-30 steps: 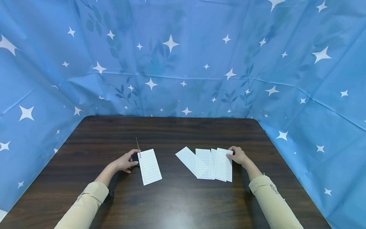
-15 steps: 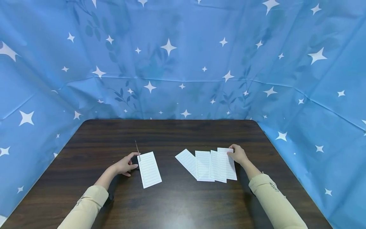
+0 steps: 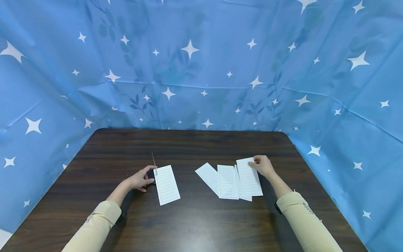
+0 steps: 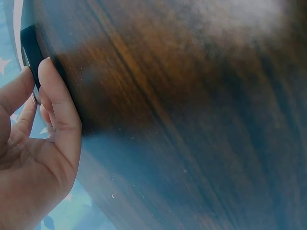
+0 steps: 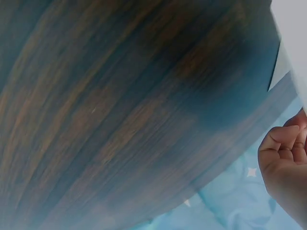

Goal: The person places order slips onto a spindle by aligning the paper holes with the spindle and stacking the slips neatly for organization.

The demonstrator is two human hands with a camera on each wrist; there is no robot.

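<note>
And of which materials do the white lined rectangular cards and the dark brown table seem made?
White lined rectangular cards: probably matte paper; thin edges, no shine. Dark brown table: wood or wood-look laminate, perhaps; streaked grain, glare suggests semi-gloss finish.

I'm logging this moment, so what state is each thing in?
Flat-sided black object: pinched by the left hand
Lined white paper card beside that hand: lined side up
Thin brownish stick: slanted, one end over that card
Rightmost lined white paper card: far corner pinched by the right hand
Three neighbouring lined white paper cards: overlapping, leftmost askew
Blue star-print cloth: hanging, creased
</note>
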